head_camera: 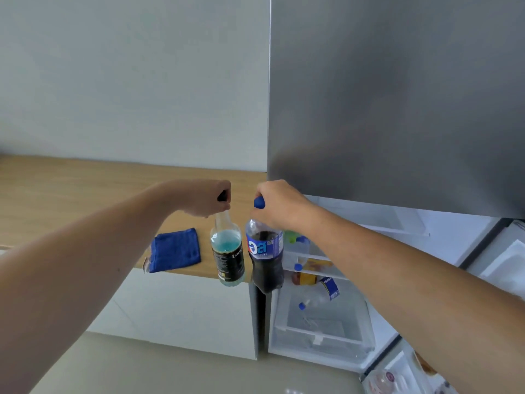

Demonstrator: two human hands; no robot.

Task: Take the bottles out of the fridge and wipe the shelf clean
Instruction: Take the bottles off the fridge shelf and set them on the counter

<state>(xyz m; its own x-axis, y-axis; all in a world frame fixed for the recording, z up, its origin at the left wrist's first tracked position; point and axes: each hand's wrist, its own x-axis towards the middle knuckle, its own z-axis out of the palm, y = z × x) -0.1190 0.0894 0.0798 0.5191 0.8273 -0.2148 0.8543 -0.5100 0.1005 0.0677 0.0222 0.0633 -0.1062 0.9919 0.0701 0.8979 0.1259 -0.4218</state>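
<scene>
Your left hand (208, 198) is clenched on the neck of the glass bottle (227, 253), and your right hand (279, 204) pinches the blue cap of the cola bottle (265, 260). Both hang upright, side by side, over the table (85, 189) edge beside the open fridge (397, 109). The table lies left and ahead; your left hand is nearer. The cloth (176, 250) waits there. More bottles (318, 297) remain on the shelves, right.
</scene>
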